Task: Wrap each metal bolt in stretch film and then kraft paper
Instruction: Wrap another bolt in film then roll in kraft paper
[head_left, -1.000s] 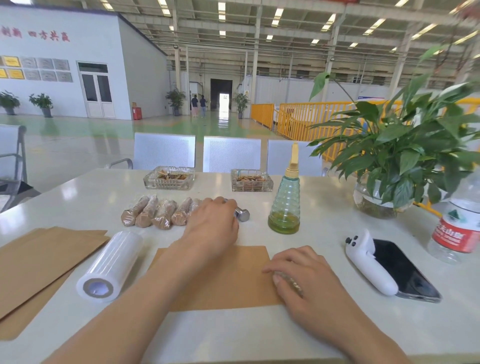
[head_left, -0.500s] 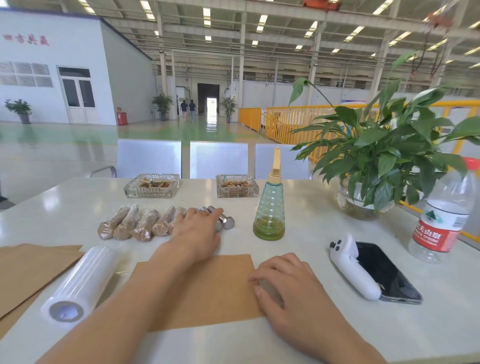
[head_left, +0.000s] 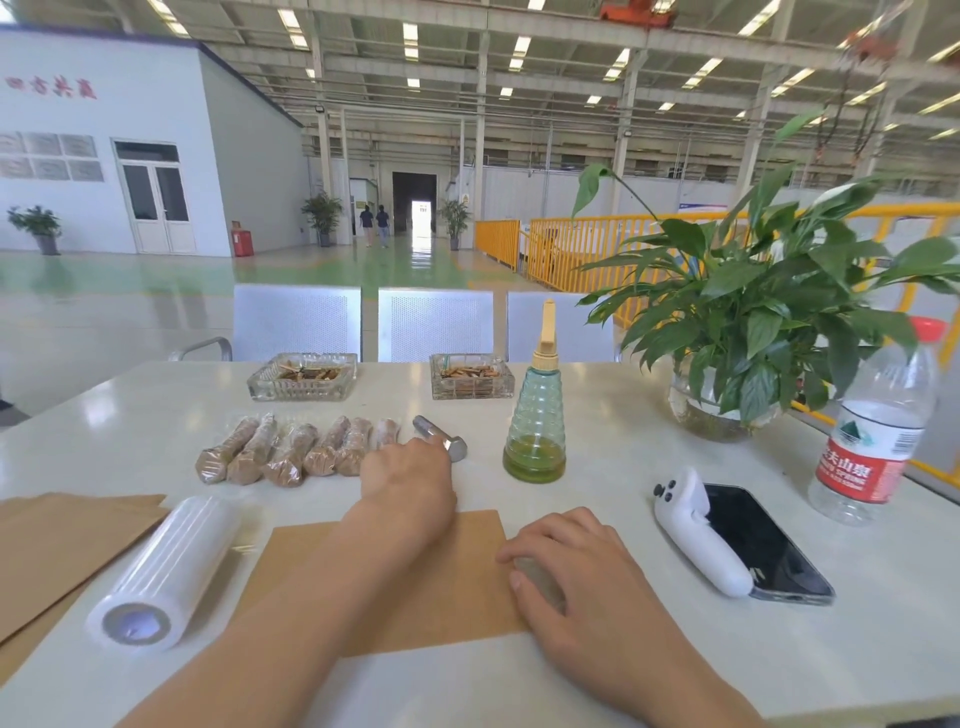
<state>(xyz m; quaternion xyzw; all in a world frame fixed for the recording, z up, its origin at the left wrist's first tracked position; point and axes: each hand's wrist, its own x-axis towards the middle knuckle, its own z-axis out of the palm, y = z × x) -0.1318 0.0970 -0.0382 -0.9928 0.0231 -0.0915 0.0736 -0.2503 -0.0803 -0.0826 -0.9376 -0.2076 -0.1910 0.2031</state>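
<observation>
Left hand (head_left: 410, 480) reaches to frame center, back of hand up, fingertips at the bare metal bolt (head_left: 441, 444); whether it grips or only touches the bolt, cannot tell. The bolt lies tilted, hex head toward lower right, at the right end of a row of wrapped bolts (head_left: 296, 452), six or so, touching side by side

Right hand (head_left: 576, 571) lower center-right, palm down, fingers curled over something clear and filmy (head_left: 540, 577) at the right edge of the kraft sheet (head_left: 415, 587); looks like it's holding it down, item too blurred to name

Kraft sheet flat under both forearms, near edge close to the table (head_left: 597, 447) front. Stretch film roll (head_left: 161, 577) lower left, on its side, core facing the camera, resting partly on a stack of kraft paper (head_left: 57, 540) that runs off the left edge

Open tabletop: a strip between the wrapped row and the sheet, plus a patch between the right hand and the oil bottle (head_left: 535, 421)

Right side is crowded: white handheld device (head_left: 696, 530) lying along a dark phone (head_left: 763, 545), potted plant (head_left: 748, 322), water bottle (head_left: 878, 431) at the frame edge, red label with white Chinese text, partly legible as 夫山泉. Two glass ashtrays (head_left: 304, 376) at the far edge. Red Chinese characters on the white wall upper left, too blurred to read
</observation>
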